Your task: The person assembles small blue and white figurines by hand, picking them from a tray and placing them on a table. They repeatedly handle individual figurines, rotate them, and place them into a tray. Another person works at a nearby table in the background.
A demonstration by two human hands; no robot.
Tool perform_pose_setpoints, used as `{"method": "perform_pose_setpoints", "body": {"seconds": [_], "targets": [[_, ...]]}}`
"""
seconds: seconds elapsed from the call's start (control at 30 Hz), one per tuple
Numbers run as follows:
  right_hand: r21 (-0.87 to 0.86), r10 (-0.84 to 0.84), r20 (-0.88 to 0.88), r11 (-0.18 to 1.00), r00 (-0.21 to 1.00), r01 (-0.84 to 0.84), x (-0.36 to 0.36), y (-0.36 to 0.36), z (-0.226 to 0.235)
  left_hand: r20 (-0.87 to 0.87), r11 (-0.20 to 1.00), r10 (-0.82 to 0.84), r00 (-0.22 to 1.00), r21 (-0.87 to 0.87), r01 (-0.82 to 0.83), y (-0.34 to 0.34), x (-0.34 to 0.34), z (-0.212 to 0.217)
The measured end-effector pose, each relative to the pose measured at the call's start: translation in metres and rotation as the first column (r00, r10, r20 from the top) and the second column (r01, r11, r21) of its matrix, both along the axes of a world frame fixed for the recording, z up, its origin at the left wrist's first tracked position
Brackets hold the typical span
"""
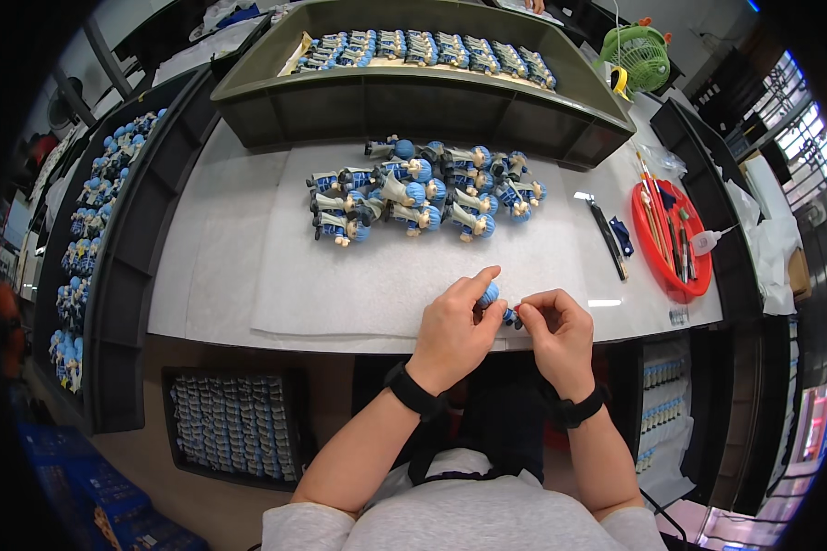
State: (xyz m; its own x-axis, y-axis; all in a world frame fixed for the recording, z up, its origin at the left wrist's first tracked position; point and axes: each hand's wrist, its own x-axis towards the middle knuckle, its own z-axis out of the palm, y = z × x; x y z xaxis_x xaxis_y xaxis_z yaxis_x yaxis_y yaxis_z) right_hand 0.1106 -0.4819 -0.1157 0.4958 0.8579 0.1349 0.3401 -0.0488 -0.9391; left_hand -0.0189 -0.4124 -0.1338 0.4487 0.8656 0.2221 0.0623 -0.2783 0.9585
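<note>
Near the front edge of the table, my left hand (452,329) is closed around a small blue-haired figurine (489,295). Its round blue head shows above my thumb, and its dark feet point to the right. My right hand (562,338) pinches thumb and forefinger together at the foot end. A tiny red spot shows at those fingertips, too small to name. Farther back on the white foam sheet (340,298), several like figurines (404,191) with blue hair and blue-and-grey clothes lie in a loose heap.
A deep olive crate (413,106) with rows of figurines stands behind the heap. Right of it are a black pen-like tool (606,239) and a red tray (646,262) of brushes. A dark crate (124,303) flanks the table's left side; another crate (294,427) sits below.
</note>
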Motion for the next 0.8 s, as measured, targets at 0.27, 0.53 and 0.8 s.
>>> {"method": "perform_pose_setpoints", "body": {"seconds": [0.27,0.53,0.8], "targets": [[0.04,-0.003,0.071,0.999,0.997,0.0,-0.002,0.0073,0.0014,0.009,1.0,-0.005,1.0,-0.023,0.006,0.0011,-0.0005,0.0011],[0.037,-0.003,0.116,0.999,0.993,-0.001,-0.0012,0.0036,-0.0005,0.002,0.999,0.006,1.0,-0.034,-0.006,-0.0005,0.0002,0.0008],[0.055,0.005,0.135,0.998,0.991,-0.012,-0.0024,0.0041,-0.0025,0.031,0.999,0.011,0.999,-0.037,-0.01,-0.0011,0.0004,-0.0019]]}}
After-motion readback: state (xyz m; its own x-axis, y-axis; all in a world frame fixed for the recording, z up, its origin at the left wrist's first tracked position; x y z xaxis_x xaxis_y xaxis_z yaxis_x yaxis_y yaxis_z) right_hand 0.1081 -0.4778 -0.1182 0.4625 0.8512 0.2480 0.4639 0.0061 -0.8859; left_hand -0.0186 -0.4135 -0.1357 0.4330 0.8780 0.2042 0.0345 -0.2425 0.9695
